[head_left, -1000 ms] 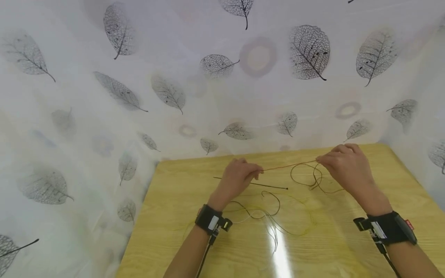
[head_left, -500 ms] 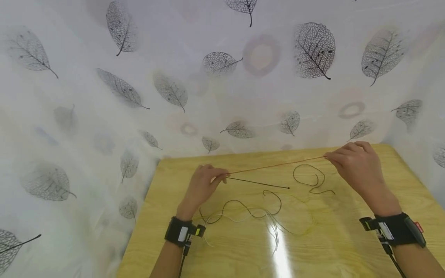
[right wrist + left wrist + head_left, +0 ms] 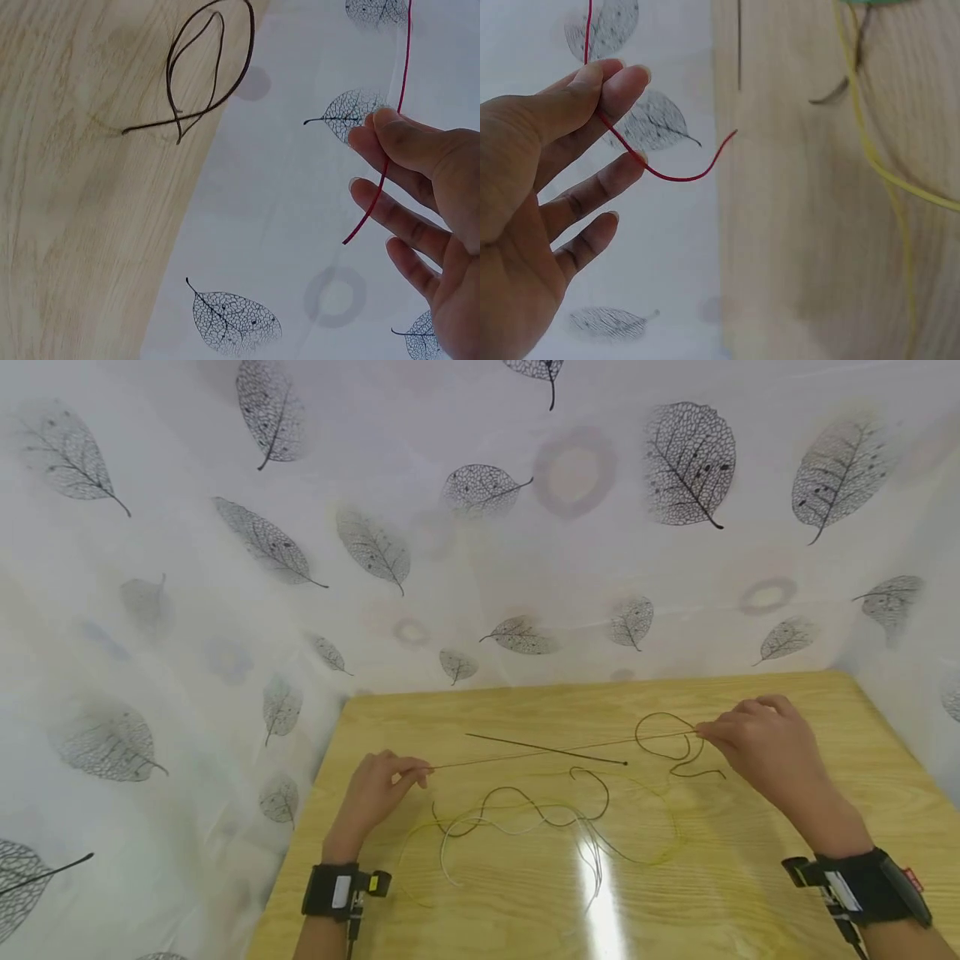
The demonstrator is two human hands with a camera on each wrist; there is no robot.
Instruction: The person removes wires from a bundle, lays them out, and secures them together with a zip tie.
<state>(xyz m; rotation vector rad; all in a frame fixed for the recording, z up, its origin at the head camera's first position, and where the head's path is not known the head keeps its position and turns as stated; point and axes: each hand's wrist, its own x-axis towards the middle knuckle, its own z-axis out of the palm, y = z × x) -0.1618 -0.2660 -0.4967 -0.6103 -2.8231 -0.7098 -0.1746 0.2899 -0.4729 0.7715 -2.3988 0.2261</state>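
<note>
A thin red cord [image 3: 510, 757] runs nearly straight between my two hands, above the table. My left hand [image 3: 378, 789] pinches it near one end between thumb and index finger. Below that pinch, a short curved tail of the red cord [image 3: 679, 179] hangs loose in the left wrist view, the other fingers spread apart. At the opposite end my right hand [image 3: 768, 756] pinches the cord the same way, and a short tip [image 3: 367, 214] sticks out past the thumb. Beneath the stretched cord lies a straight dark cord [image 3: 525, 745], crossed by it in the head view.
A looped dark brown cord [image 3: 637, 735] lies near my right hand. Nearer the front, a wavy brown cord [image 3: 510, 788], a white cord [image 3: 444, 852] and a yellow cord [image 3: 678, 835] overlap on the wooden table [image 3: 337, 935]. Leaf-patterned sheeting [image 3: 555, 560] encloses the back and sides.
My left hand has travelled left and toward me, drawing the red cord out to a longer straight span. My right hand has shifted slightly right, then lower.
</note>
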